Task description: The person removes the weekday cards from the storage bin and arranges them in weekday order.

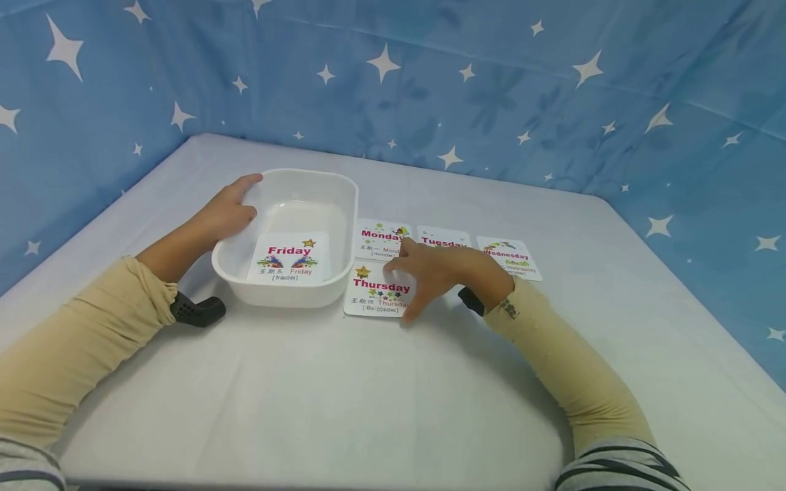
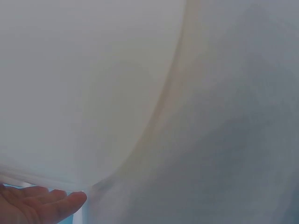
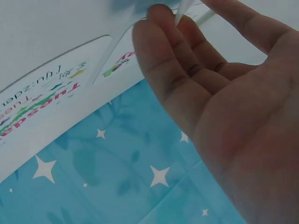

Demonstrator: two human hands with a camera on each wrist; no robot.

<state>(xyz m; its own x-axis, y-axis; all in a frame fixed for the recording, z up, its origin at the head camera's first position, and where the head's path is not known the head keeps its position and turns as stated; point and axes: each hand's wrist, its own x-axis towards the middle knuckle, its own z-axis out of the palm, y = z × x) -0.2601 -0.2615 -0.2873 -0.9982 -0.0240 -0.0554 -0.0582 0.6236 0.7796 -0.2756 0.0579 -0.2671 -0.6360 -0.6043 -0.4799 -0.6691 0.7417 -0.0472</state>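
Observation:
The left hand (image 1: 226, 213) holds the left rim of a white plastic tub (image 1: 295, 294), its thumb on the inner side. In the left wrist view, the left-hand fingers (image 2: 51, 203) lie beneath the pale tub wall. A Friday card (image 1: 288, 262) leans inside the tub. The right hand (image 1: 432, 273) hovers over the right part of a Thursday card (image 1: 374, 300), fingers spread and thumb near its lower right corner. Any contact with the card is unclear. The right wrist view shows the right-hand fingers (image 3: 161, 60) bent loosely.
A Monday card (image 1: 374, 235), a Tuesday card (image 1: 439, 236) and a Wednesday card (image 1: 510, 256) lie in a row behind the right hand. White cloth covers the table (image 1: 319, 395). A blue star-patterned curtain (image 1: 417, 88) hangs behind it.

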